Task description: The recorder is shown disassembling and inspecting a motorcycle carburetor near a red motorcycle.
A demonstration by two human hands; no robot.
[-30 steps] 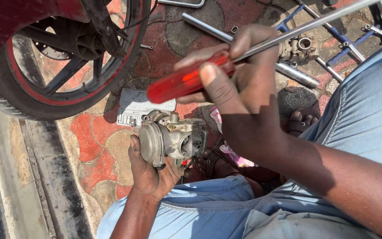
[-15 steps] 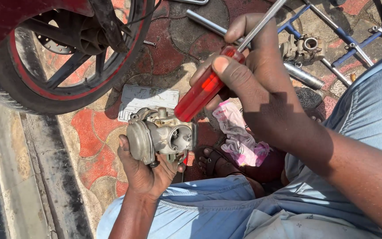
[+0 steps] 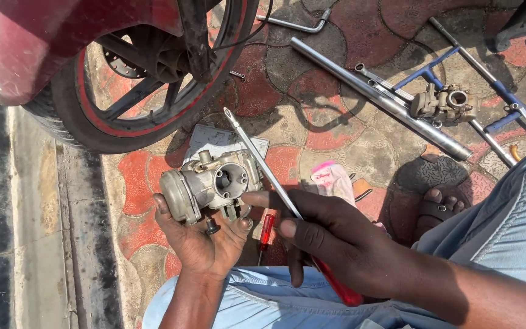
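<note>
The screwdriver (image 3: pixel 275 189) has been flipped in the right hand (image 3: pixel 348 250), tip now beside the carburetor (image 3: pixel 208 186) gripped by the left hand (image 3: pixel 205 247).

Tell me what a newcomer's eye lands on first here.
First, the metal carburetor cupped in the left hand at centre. Next, the red-handled screwdriver in the right hand, its shaft slanting up past the carburetor. Top left looms a motorcycle wheel with a red-striped rim.
</note>
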